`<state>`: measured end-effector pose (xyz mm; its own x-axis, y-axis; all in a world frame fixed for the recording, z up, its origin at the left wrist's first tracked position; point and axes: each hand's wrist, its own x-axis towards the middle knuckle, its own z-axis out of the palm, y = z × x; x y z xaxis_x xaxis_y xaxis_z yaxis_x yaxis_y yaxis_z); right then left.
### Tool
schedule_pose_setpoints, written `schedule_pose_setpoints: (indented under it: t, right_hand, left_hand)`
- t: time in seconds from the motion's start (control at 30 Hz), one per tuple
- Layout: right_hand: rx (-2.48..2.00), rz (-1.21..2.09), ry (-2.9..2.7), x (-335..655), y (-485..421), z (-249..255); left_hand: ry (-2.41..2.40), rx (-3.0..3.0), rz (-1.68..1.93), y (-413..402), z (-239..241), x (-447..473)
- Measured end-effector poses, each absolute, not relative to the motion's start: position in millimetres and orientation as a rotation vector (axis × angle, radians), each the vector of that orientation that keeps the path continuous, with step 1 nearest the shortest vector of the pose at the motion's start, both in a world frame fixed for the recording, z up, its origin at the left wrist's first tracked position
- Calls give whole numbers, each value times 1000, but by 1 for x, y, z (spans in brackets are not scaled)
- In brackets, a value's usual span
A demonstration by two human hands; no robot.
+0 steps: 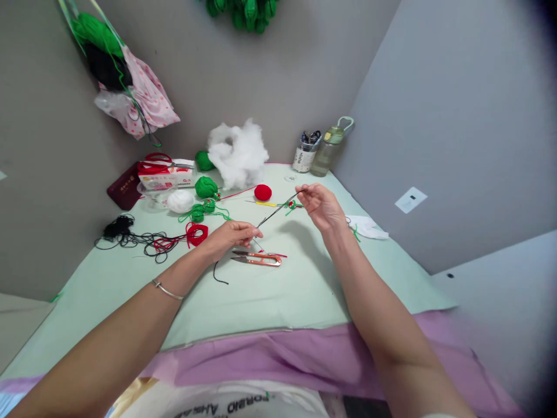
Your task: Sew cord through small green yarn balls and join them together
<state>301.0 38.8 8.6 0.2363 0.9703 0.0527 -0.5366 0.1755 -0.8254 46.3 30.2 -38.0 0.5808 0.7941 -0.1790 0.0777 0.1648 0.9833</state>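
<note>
Several strands of black cord (278, 209) stretch slantwise between my two hands above the table. My left hand (235, 237) pinches their lower end, and a loose black tail hangs below it onto the cloth. Higher and to the right, my right hand (321, 204) grips the upper end between thumb and fingers. Just under the strands lie orange thread snips (261, 260), blades pointing left, beside a thin red strand. Behind the cord are a yellow-handled crochet hook (265, 204) and a small green and red knotted piece (292, 205).
A tangle of black cord (143, 239) and a red yarn loop (197, 234) lie left. Farther back are green yarn balls (206, 187), a red ball (263, 193), white stuffing (239, 154), red scissors (155, 164) on a box, a pen cup (303, 158) and a bottle (325, 152).
</note>
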Motion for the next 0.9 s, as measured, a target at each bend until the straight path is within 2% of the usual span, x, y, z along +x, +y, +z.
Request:
schedule_pose_setpoints:
  t: [0.27, 0.47, 0.67, 0.9]
  right_hand:
    - [-821, 1215, -550, 344, 47, 15]
    - [-1220, 769, -722, 387, 55, 7]
    - [-1514, 584, -824, 400, 89, -19]
    - [-1747, 486, -1087, 378, 124, -39]
  left_hand:
    - [865, 1372, 629, 32, -34, 44]
    - [788, 1543, 579, 26, -31, 45]
    - [872, 1495, 801, 29, -39, 46]
    - [897, 1465, 829, 26, -35, 48]
